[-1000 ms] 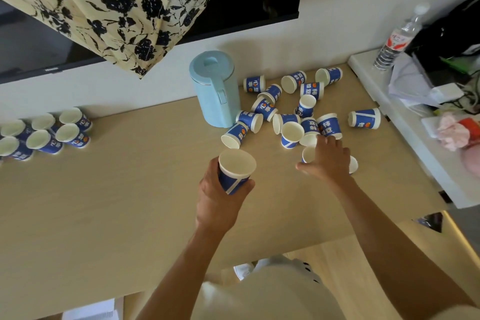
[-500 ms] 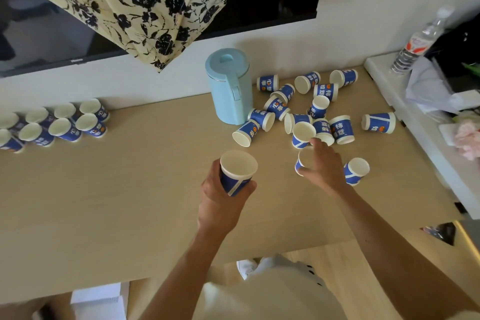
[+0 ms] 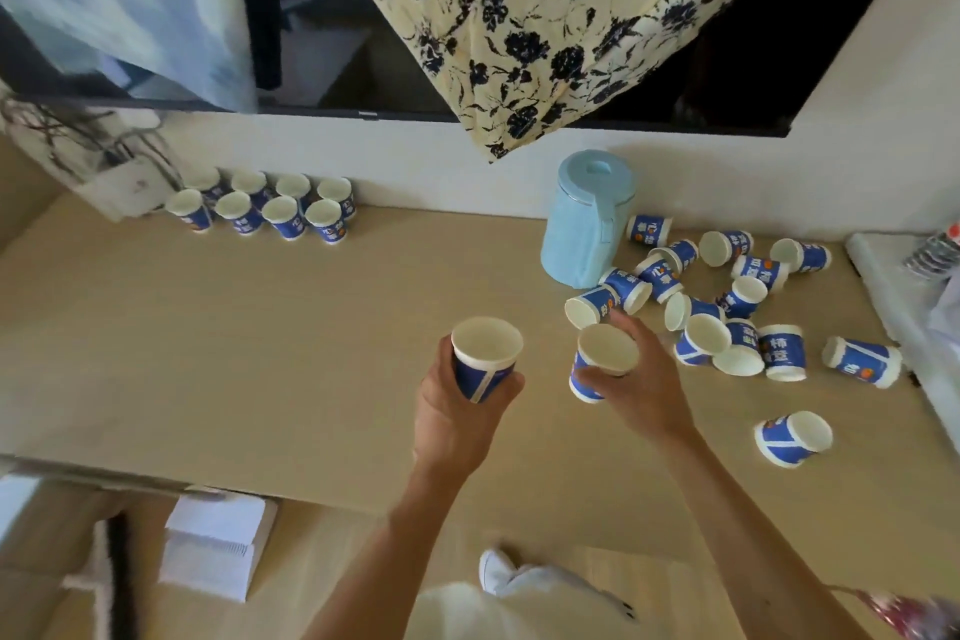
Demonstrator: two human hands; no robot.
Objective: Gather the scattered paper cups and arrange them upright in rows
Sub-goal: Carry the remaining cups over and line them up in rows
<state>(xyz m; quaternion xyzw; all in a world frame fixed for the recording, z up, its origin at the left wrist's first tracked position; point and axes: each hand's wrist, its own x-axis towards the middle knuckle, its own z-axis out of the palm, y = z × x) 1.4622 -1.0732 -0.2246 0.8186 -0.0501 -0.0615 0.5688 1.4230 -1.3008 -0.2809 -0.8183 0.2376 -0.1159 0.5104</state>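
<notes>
Fingers of left hand curl round left cup, those of right hand round right cup, both mouths-up, likely so each sets straight into rows far left of the fingers on bench.

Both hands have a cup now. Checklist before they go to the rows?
1. Left hand grips the left cup, mouth up: ok.
2. Right hand grips the right cup, slightly tilted: ok.
3. Rows at back left, two of four, all upright: ok.
4. Bare table right of the rows for new cups: ok.
5. Way across the table to the rows free: ok.
6. Pile by the blue jug sorted: not ok, many cups lie on their sides.
</notes>
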